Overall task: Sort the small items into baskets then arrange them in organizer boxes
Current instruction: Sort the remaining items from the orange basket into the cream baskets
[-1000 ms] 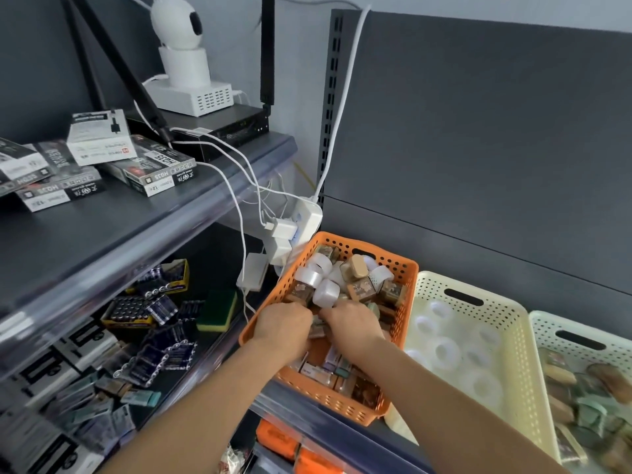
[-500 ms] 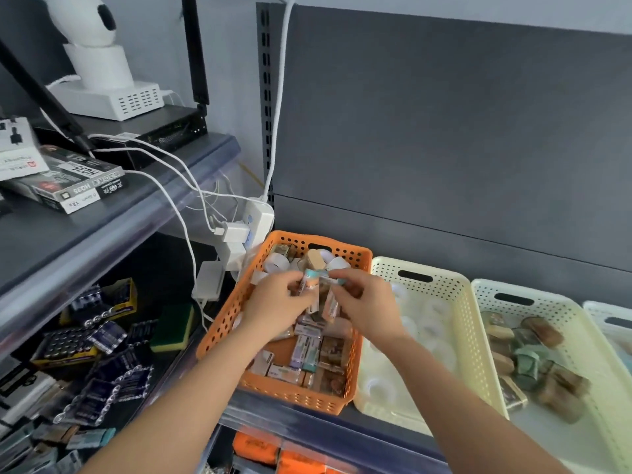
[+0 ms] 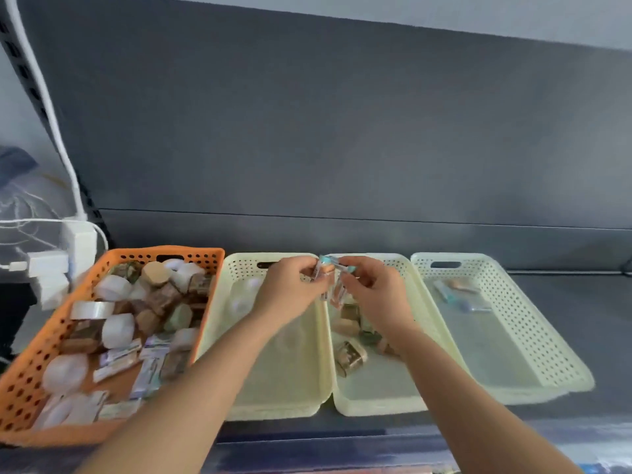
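Observation:
An orange basket [image 3: 37,354] at the left holds several mixed tape rolls and small packets. Three cream baskets stand in a row to its right: the first cream basket [image 3: 290,401] holds clear tape rolls, the middle cream basket [image 3: 376,401] brown and green rolls, the right cream basket [image 3: 533,323] a few small packets [image 3: 458,292]. My left hand [image 3: 287,289] and my right hand [image 3: 372,289] meet above the rims of the first two cream baskets. Both pinch small blue-capped packets [image 3: 326,268] between them.
The baskets sit on a dark grey shelf [image 3: 608,336] against a dark back panel. White chargers and cables [image 3: 61,261] hang at the left, just behind the orange basket. A shelf edge runs along the bottom of the view.
Both hands lifted small packets out of the orange basket and carried them right, over the cream baskets. My view swung right; the left shelving has left the frame.

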`<state>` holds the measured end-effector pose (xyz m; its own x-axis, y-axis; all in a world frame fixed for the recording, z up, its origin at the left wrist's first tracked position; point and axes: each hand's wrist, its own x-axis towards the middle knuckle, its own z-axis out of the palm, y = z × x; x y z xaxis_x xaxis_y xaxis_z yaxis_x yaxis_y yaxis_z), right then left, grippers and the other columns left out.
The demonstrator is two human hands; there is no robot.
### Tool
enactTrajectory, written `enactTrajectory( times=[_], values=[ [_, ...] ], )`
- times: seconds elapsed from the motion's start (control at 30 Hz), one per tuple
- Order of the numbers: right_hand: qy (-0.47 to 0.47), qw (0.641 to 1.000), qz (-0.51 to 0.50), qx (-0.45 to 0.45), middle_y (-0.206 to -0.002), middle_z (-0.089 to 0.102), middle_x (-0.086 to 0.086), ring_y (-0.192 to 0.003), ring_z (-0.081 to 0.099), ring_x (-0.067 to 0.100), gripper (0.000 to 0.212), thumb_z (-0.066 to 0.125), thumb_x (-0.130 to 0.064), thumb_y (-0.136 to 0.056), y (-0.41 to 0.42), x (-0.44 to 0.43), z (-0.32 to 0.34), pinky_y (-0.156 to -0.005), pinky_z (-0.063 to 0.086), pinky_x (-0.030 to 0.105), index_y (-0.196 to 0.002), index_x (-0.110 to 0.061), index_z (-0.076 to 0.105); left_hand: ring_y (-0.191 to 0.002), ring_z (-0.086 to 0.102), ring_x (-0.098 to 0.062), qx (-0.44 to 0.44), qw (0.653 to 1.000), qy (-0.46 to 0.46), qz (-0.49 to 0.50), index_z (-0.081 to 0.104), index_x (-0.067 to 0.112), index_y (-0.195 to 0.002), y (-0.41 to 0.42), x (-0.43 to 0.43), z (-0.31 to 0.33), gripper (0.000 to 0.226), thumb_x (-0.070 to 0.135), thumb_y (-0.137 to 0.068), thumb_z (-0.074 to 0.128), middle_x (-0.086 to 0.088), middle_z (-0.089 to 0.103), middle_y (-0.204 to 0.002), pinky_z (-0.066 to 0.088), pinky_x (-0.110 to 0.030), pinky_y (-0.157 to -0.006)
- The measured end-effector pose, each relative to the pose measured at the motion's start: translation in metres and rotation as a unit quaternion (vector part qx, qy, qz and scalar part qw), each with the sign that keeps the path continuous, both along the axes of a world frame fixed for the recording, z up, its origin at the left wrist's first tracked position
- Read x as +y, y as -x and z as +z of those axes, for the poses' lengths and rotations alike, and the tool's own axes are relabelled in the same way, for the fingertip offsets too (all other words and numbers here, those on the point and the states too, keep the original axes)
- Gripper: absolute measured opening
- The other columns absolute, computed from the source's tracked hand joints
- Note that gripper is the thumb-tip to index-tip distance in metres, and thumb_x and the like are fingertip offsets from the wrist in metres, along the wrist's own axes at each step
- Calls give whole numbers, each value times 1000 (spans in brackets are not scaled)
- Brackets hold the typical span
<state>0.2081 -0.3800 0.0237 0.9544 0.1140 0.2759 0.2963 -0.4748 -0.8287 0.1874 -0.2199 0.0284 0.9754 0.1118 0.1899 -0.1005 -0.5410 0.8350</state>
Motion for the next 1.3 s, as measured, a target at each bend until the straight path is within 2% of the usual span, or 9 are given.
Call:
enactTrajectory(
  times=[0.13,0.23,0.4,0.47,0.6,0.77,0.97,1.13,1.3],
  values=[
    [33,998,-42,-12,-52,54,-21,-43,45,2,23,64,-16,-85,-19,-74,5,-46,34,10,-100,-31,71,-63,59,-1,2,999,-19,-32,71,33,-85,-30,-76,3,5,35,-81,69,16,69,-77,46,-27,-59],
    [56,996,-62,-17,-59,55,-18,-47,49,-2,24,64,-15,-84,-34,-123,5,-48,35,8,-101,-31,71,-73,62,-6,6,998,-43,-47,71,30,-88,-50,-129,4,11,39,-82,68,13,69,-78,49,-29,-64],
    [115,987,-102,34,-71,60,-17,-55,52,-4,25,61,-19,-86,-57,-188,-9,-55,36,13,-105,-33,69,-71,59,-25,8,977,-198,-73,62,17,-84,-77,-201,-2,14,31,-87,59,1,64,-75,45,-35,-58],
    [155,981,-98,67,-80,66,-13,-68,60,6,31,58,-18,-87,-62,-206,-20,-63,41,21,-113,-31,66,-81,62,-27,21,949,-298,-102,60,17,-93,-84,-222,-8,8,22,-90,54,-3,64,-86,43,-33,-61],
    [275,949,-69,135,-116,67,3,-106,61,23,43,53,-20,-88,-64,-232,-43,-78,42,25,-130,-27,56,-101,54,-25,20,850,-506,-148,60,18,-110,-86,-246,-25,26,8,-88,51,-3,62,-104,35,-40,-88],
    [427,895,-51,117,-118,50,8,-108,50,26,35,45,-37,-94,-70,-241,-50,-86,43,32,-126,-29,57,-108,46,-24,48,793,-584,-167,65,14,-109,-88,-249,-38,31,5,-86,47,-2,59,-108,21,-45,-101],
    [520,850,-68,47,-127,35,6,-117,34,27,36,50,-42,-90,-74,-225,-51,-90,35,33,-124,-32,53,-114,44,-21,48,824,-540,-166,66,17,-107,-82,-241,-31,21,18,-88,56,2,59,-109,20,-46,-103],
    [460,888,-20,-23,-137,34,4,-125,32,26,40,55,-42,-88,-74,-188,-37,-99,33,35,-126,-30,53,-113,46,-16,-24,881,-465,-80,66,23,-109,-69,-201,-17,23,29,-90,54,7,61,-112,28,-37,-97],
    [375,922,34,-87,-130,49,3,-119,41,25,40,55,-21,-85,-66,-140,-21,-98,38,33,-125,-23,60,-104,51,-20,-22,896,-444,-11,63,17,-102,-50,-152,-5,17,24,-90,53,2,61,-103,41,-33,-87]
  ],
)
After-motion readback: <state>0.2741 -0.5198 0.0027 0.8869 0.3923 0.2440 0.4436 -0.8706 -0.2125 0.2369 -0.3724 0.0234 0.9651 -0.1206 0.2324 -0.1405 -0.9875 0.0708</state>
